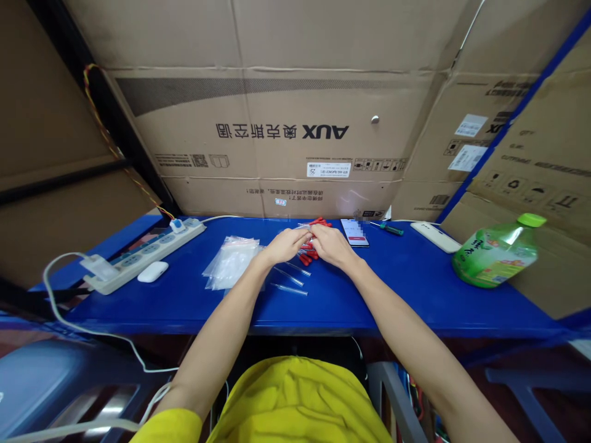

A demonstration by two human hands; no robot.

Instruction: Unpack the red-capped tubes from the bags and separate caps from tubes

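Note:
Both my hands meet at the middle of the blue table (pixel 184 301). My left hand (pixel 284 245) and my right hand (pixel 331 245) pinch a small clear item between their fingertips, right over a pile of small red-capped pieces (pixel 310 250). What exactly the fingers hold is too small to tell; it looks like a thin clear tube or bag. A few clear thin tubes (pixel 290 277) lie on the table just in front of my left wrist. A stack of clear plastic bags (pixel 231 261) lies to the left of my left hand.
A white power strip (pixel 143 255) and a white case (pixel 152 271) sit at the left. A phone (pixel 354 232), a green-handled screwdriver (pixel 390 229), a white remote-like bar (pixel 435 236) and a green bottle on its side (pixel 496 251) are at the right. Cardboard boxes (pixel 286 123) wall the back.

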